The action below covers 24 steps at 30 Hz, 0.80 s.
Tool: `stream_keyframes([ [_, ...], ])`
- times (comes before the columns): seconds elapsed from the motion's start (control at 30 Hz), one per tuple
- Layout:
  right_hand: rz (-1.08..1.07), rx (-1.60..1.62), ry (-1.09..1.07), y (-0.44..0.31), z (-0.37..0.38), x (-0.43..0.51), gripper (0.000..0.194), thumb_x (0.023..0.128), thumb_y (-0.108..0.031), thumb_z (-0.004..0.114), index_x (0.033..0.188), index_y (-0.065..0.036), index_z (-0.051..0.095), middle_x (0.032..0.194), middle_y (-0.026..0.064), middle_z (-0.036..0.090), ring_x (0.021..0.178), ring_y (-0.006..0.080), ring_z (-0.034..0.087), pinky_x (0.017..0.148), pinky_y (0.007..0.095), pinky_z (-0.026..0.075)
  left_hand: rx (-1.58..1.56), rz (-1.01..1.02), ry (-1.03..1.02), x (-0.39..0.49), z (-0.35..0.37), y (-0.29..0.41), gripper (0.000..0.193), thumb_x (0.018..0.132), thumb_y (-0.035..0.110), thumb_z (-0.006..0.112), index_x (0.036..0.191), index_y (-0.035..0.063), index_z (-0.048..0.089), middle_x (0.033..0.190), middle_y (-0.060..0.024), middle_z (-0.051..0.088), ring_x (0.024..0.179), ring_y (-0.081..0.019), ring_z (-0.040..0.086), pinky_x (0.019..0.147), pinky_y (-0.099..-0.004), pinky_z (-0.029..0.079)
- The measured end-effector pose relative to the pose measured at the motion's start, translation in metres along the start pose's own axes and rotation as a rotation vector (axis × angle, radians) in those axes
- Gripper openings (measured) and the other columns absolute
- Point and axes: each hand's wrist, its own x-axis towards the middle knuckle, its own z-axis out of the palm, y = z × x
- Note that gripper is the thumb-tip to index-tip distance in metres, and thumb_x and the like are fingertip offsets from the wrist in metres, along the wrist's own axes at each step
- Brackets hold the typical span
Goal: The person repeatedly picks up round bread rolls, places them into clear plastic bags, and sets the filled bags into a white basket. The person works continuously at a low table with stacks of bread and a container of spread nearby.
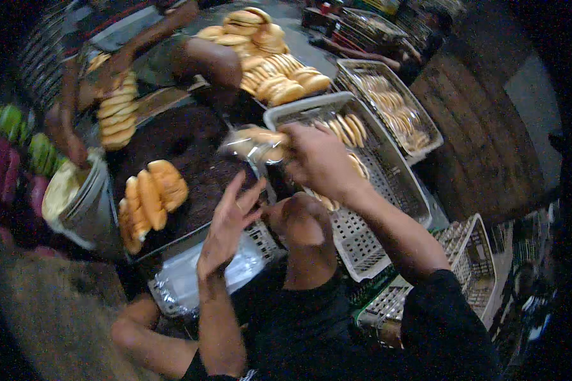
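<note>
My right hand grips a clear plastic bag of bread, blurred by motion, above the near edge of a grey perforated crate. Inside that crate lie several filled bread rolls, partly hidden behind my hand and forearm. My left hand is raised with its fingers apart and holds nothing. Just below it rests a stack of clear plastic bags. Bread rolls joined in a row sit on the dark, crumb-strewn work surface to the left.
Across from me, another person's hand reaches into a bucket of pale spread, beside a row of rolls. A large bread pile stands at the back. A second crate of bread and a person's arm are at the upper right.
</note>
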Motion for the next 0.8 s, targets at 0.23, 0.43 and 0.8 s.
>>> stream_keyframes([
  [0.23, 0.974, -0.209, 0.253, 0.358, 0.053, -0.135, 0.045, 0.083, -0.038, 0.063, 0.115, -0.007, 0.059, 0.103, 0.0212, 0.068, 0.1, 0.0388, 0.064, 0.085, 0.0464, 0.05, 1.528, -1.054, 0.382, -0.061, -0.058, -0.022, 0.064, 0.082, 0.059, 0.064, 0.054, 0.0028, 0.065, 0.052, -0.0097, 0.063, 0.052, -0.0226, 0.065, 0.059, -0.0381, 0.051],
  [0.43, 0.718, -0.024, 0.036, 0.288, 0.062, 0.0, 0.033, 0.079, -0.031, 0.061, 0.091, -0.002, 0.071, 0.085, 0.0184, 0.071, 0.08, 0.0341, 0.069, 0.071, 0.0444, 0.053, 1.171, -1.006, 0.277, -0.085, -0.077, -0.016, 0.05, 0.089, 0.043, 0.065, 0.063, 0.0009, 0.068, 0.057, -0.0092, 0.066, 0.052, -0.0169, 0.065, 0.055, -0.0338, 0.05],
  [0.8, 0.171, 0.947, -0.182, -0.043, 0.103, -0.045, 0.018, 0.095, -0.017, 0.06, 0.097, 0.001, 0.057, 0.091, 0.012, 0.063, 0.077, 0.0262, 0.066, 0.069, 0.0382, 0.053, -0.295, -0.077, 0.496, -0.079, -0.057, -0.033, 0.081, 0.087, 0.074, 0.042, 0.104, -0.0008, 0.067, 0.095, -0.0141, 0.071, 0.09, -0.027, 0.069, 0.081, -0.0411, 0.054],
])
